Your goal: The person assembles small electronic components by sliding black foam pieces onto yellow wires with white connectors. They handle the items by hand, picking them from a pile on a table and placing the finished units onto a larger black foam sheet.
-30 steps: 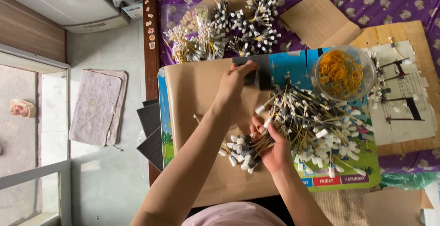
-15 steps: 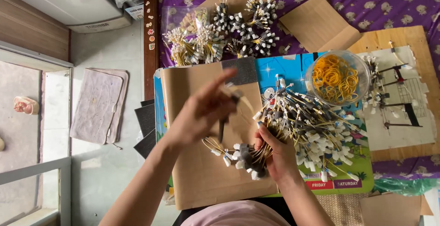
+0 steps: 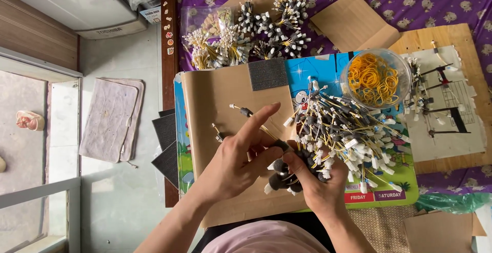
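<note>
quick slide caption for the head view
Right hand grips a bundle of small wired parts; left hand touches it.

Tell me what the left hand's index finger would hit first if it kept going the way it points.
Probably the loose pile of wires right of the left hand; the height gap is unclear.

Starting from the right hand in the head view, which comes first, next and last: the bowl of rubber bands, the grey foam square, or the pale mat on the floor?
From the right hand:
1. Grey foam square, above it on the brown paper.
2. Bowl of rubber bands, up to the right, only a little farther.
3. Pale mat, far left on the floor.
</note>
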